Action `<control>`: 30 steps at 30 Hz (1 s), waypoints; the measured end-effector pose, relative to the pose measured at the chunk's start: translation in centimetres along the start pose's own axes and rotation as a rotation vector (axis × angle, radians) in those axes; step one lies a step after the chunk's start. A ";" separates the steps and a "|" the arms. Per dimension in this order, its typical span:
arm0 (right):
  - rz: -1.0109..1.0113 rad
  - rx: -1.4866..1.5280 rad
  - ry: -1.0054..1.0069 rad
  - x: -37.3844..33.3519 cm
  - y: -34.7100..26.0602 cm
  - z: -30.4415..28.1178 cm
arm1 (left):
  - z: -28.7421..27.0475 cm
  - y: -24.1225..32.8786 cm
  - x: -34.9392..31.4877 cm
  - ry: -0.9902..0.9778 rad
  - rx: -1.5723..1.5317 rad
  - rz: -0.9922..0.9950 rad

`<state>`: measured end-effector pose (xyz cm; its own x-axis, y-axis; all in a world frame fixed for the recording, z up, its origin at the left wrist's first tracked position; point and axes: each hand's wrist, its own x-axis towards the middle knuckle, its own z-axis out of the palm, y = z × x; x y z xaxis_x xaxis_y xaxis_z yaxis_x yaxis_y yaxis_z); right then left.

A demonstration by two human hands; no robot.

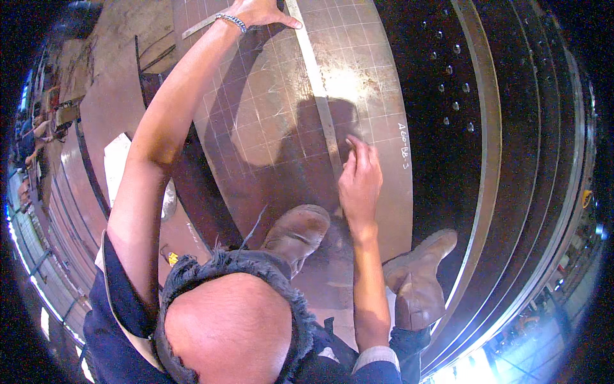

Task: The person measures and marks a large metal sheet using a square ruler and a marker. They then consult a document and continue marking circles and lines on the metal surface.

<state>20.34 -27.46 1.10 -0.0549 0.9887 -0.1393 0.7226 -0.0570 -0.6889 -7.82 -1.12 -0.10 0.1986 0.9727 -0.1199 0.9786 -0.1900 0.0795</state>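
A long, pale metal straightedge (311, 67) lies on a brown steel plate (256, 144) marked with a grid of thin white lines. At the top edge of the picture, my left hand (256, 11) reaches far out, its thumb stretched onto the straightedge; the other fingers are partly cut off. A chain bracelet (231, 22) circles that wrist. My right hand (361, 179) is just right of the straightedge's near end, fingers bent and pinched together. Whatever sits between those fingertips is too small to make out. My shadow darkens the plate between both hands.
My boots (297, 237) (422, 275) and a bare knee (230, 326) through torn trousers are close by. Dark, curved-looking steel beams (486, 96) run along the right, one plate dotted with bolt-like studs (455, 105). A short pale strip (199, 27) lies at upper left.
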 end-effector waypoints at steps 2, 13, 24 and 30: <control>-0.018 0.021 0.028 1.4 -0.3 0.4 | -0.2 0.2 0.0 -0.001 -0.011 -0.004; -0.136 -0.067 0.048 3.6 -0.2 2.0 | 0.4 -0.2 -0.1 -0.006 -0.025 -0.033; -0.227 -0.419 -0.148 5.1 -1.4 2.1 | 0.7 -0.1 0.5 0.018 0.043 -0.054; -0.180 -0.483 -0.279 1.9 -0.9 0.4 | 0.2 0.0 -0.1 0.031 0.008 -0.057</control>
<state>19.25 -25.59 1.16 -0.3374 0.8996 -0.2771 0.9138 0.2423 -0.3261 -7.81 -1.22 -0.24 0.1408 0.9856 -0.0931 0.9887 -0.1351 0.0650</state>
